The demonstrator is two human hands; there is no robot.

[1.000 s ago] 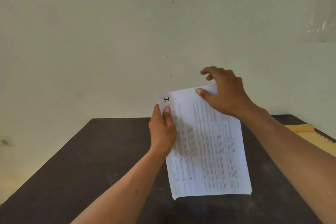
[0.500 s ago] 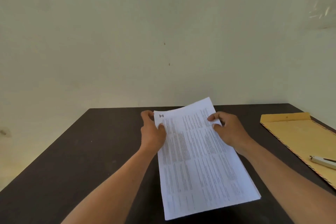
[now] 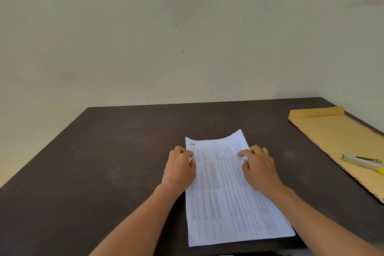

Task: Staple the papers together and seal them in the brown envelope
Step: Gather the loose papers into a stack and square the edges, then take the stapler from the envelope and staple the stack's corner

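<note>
A stack of white printed papers (image 3: 224, 199) lies flat on the dark table (image 3: 93, 172) in front of me. My left hand (image 3: 180, 167) grips the stack's left edge near the top. My right hand (image 3: 258, 165) grips the right edge opposite, fingertips on the top sheet. The far right corner of the papers curls up a little. A brown envelope (image 3: 336, 137) with a striped border lies at the table's right side, flap end away from me. A stapler (image 3: 363, 163), white with a yellow end, rests on the envelope, apart from both hands.
A plain pale wall (image 3: 166, 37) stands right behind the table's far edge. The envelope reaches close to the table's right edge. Bare dark tabletop spreads to the left of the papers.
Both hands lowered the papers from upright in the air down flat onto the table. My right hand shifted from the top edge to the right edge. The view tilted down, revealing envelope and stapler.
</note>
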